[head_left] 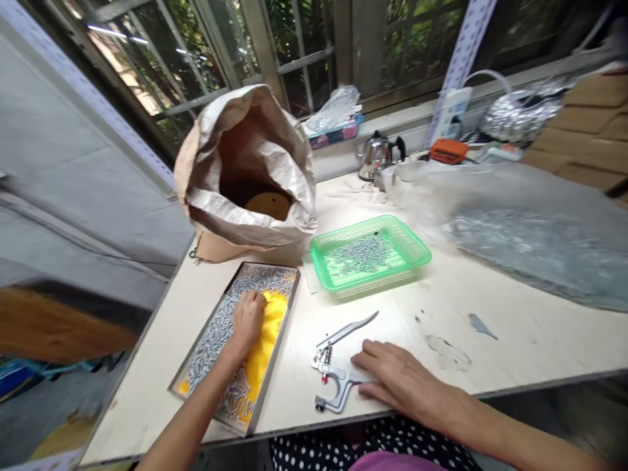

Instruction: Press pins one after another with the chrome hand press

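Note:
My left hand (249,317) is inside a shallow rectangular tray (287,324), its fingers curled down among many small silvery metal pieces (216,340) beside a bright yellow lining (267,333). Whatever its fingertips pinch is hidden. On the table near the front edge lie snap-fastener pliers (338,386), with a C-shaped jaw and their handles spread apart. My right hand (397,376) rests on the table with its thumb and fingers around the end of the lower handle. Behind the pliers, a green plastic basket (321,268) holds more small silvery pieces.
A large open paper sack (250,235) stands behind the tray. To the right lies a big clear plastic bag (530,255) of shiny pieces. A metal kettle (377,157), an orange object (448,151) and cardboard boxes (589,131) are farther back. A grey scrap (481,326) lies at right.

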The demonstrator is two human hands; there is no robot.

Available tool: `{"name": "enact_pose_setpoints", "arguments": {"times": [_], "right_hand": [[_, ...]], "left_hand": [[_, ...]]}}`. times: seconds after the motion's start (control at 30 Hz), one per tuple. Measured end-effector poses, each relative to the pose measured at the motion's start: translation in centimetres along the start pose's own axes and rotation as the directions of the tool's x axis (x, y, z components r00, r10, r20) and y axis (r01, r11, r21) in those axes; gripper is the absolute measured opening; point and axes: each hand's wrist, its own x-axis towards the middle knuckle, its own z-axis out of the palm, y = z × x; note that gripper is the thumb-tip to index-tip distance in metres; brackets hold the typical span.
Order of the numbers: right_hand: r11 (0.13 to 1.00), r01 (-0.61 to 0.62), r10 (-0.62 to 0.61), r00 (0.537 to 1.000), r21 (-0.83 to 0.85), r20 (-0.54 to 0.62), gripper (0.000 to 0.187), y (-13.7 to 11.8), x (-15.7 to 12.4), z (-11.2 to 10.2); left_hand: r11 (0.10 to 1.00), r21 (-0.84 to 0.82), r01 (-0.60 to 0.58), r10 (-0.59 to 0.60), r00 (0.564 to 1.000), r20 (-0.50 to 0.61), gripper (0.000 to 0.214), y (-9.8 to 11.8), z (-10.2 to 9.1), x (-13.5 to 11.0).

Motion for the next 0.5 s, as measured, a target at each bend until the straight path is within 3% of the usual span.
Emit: {"name": "enact_pose_setpoints", "arguments": {"times": [0.07, 0.17, 0.27, 0.33, 0.4, 0.5], "right_hand": [[0.999, -0.035, 0.035, 0.999, 0.002, 0.019, 0.011, 0.1, -0.8, 1.0], [0.999, -0.045, 0.045, 0.999, -0.019, 0.020, 0.008, 0.7, -1.3, 1.2], [0.996, -0.033, 0.035, 0.999, -0.081, 0.026, 0.012, 1.2, -1.0, 1.0], [0.993, -0.027, 0.029, 1.000, -0.119, 0.009, 0.011, 1.5, -0.8, 1.1], [0.989, -0.030, 0.030, 1.000, -0.145, -0.005, 0.010, 1.5, -0.7, 1.2], [0.986, -0.027, 0.027, 1.000, -0.164, -0.006, 0.009, 1.4, -0.8, 1.3]], "left_hand": [[0.997, -0.078, -0.017, 0.014, 0.999, -0.045, 0.024, 0.2, -0.7, 0.0], [0.929, -0.371, 0.001, -0.020, 0.999, -0.048, 0.022, 2.2, -2.6, -1.6], [0.687, -0.705, 0.175, -0.041, 0.978, 0.203, 0.024, 5.7, -3.9, -4.9], [0.526, -0.789, 0.319, 0.032, 0.919, 0.392, 0.028, 7.9, -3.8, -7.3], [0.442, -0.793, 0.419, 0.086, 0.860, 0.503, 0.032, 9.5, -2.9, -9.3], [0.403, -0.768, 0.498, 0.079, 0.817, 0.571, 0.037, 10.5, -1.5, -11.3]]}}
